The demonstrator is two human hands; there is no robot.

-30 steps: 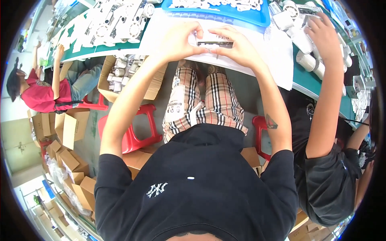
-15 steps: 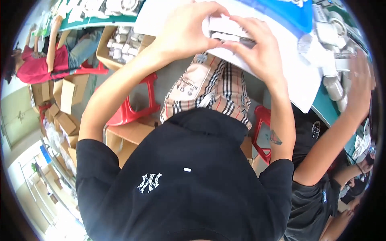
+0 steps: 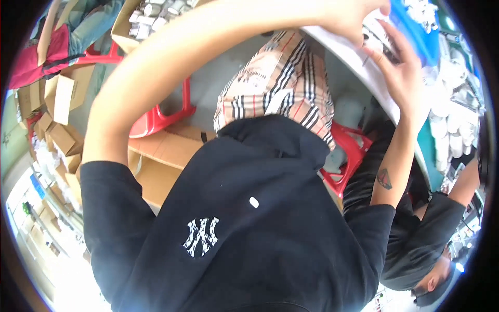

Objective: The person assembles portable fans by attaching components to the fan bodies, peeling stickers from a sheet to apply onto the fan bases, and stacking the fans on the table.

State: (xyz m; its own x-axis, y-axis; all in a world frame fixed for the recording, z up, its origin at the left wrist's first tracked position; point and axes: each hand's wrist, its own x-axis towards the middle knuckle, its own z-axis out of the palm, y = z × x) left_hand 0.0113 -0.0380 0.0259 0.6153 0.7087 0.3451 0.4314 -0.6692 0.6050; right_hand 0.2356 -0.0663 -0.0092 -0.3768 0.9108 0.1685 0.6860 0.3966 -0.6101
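Note:
At the upper right my left hand (image 3: 349, 16) and my right hand (image 3: 401, 78) face each other over the white sheet (image 3: 340, 49) on the table. Between their fingertips is a small white piece with a dark and metallic part (image 3: 375, 35); its kind cannot be made out. The left fingers curl over its left side. My right thumb and fingers close on the other side, near a blue plastic bin (image 3: 427, 48) holding small white pieces.
White cylindrical parts (image 3: 449, 117) crowd the green table at right. A co-worker in black (image 3: 416, 244) sits there; another person in red (image 3: 34, 62) is at far left. Red stools (image 3: 345, 151) and cardboard boxes (image 3: 161, 148) stand around my legs.
Both hands, with the white piece between them, have shifted right toward the blue bin. My view has turned, and the co-worker at right leans differently.

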